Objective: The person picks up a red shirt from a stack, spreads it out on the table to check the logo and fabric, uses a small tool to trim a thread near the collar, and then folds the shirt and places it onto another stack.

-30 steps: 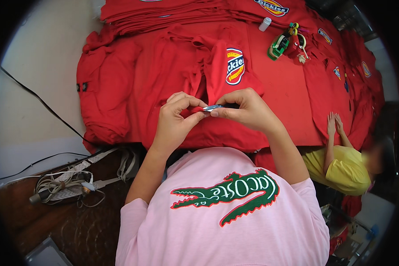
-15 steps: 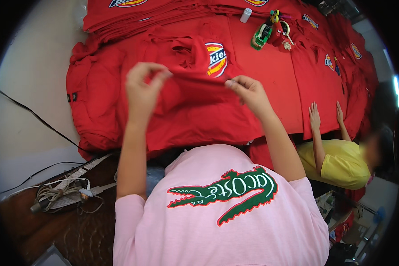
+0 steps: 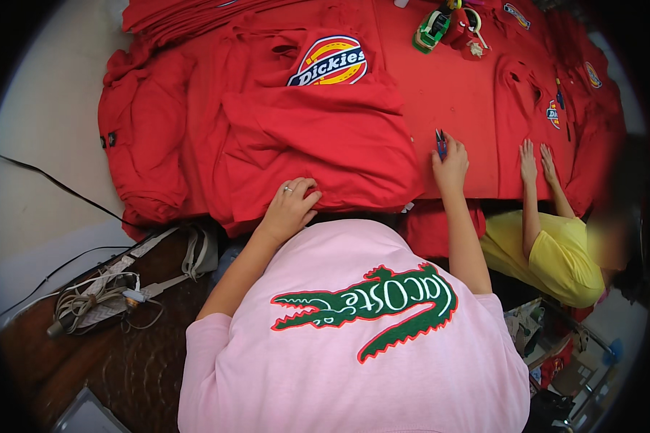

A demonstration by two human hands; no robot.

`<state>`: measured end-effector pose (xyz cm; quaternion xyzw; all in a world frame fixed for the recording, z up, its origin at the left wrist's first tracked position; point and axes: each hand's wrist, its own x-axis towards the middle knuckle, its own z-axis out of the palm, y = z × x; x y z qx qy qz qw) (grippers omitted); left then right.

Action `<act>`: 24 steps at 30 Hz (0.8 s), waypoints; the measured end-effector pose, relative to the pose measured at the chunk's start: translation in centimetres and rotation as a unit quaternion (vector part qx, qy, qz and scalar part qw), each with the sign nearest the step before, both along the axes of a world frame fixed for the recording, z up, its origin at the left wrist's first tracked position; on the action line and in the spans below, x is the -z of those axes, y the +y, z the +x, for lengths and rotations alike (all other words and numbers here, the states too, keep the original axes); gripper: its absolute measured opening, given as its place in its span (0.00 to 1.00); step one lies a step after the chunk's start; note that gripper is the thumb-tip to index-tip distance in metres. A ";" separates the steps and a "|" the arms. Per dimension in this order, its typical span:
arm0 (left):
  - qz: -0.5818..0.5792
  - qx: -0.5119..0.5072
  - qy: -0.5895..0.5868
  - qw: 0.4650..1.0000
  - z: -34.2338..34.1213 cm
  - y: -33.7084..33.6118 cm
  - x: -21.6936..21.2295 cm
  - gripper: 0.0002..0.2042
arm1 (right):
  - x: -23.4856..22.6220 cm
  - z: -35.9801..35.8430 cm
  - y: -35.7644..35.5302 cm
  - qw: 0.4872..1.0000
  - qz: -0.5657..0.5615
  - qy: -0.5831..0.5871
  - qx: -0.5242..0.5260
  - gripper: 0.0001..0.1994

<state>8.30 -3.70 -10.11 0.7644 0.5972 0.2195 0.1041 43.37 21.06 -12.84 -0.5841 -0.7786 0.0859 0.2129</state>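
A red garment [image 3: 318, 144] with a red, yellow and white oval patch [image 3: 332, 61] lies spread in front of me, its near part wrinkled. My left hand [image 3: 291, 208] is at its near edge, fingers bent and closed on the cloth; a ring shows on one finger. To the right of the garment, my right hand [image 3: 452, 166] rests over the red table surface. Small dark-blue thread snips [image 3: 440, 146] are in its grip, blades pointing away from me.
Folded red garments [image 3: 148, 137] are piled at left. A green tape dispenser [image 3: 431, 31] and a tape roll [image 3: 472, 20] sit at the far side. On the right, a co-worker's hands [image 3: 534, 166] lie flat near another red garment [image 3: 520, 101]. Tangled cables [image 3: 97, 307] lie lower left.
Both hands have left the raised cloth below the patch. The left came down to the near edge; the right moved right and now holds snips. The cloth lies flatter, with its patch in full view.
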 end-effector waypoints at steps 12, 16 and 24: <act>-0.346 0.021 -0.280 0.895 -3.9 5.8 -4.2 0.07 | -6.0 -13.6 -10.4 0.885 -0.101 0.020 -0.455 0.24; -0.289 -0.067 -0.435 0.850 -4.3 6.9 -8.1 0.07 | -4.8 -13.1 -9.6 0.921 -0.006 0.048 -0.387 0.21; 0.036 -0.057 -0.532 0.844 -14.6 7.0 -31.2 0.05 | -13.6 -9.2 -0.1 0.989 0.107 0.056 -0.087 0.20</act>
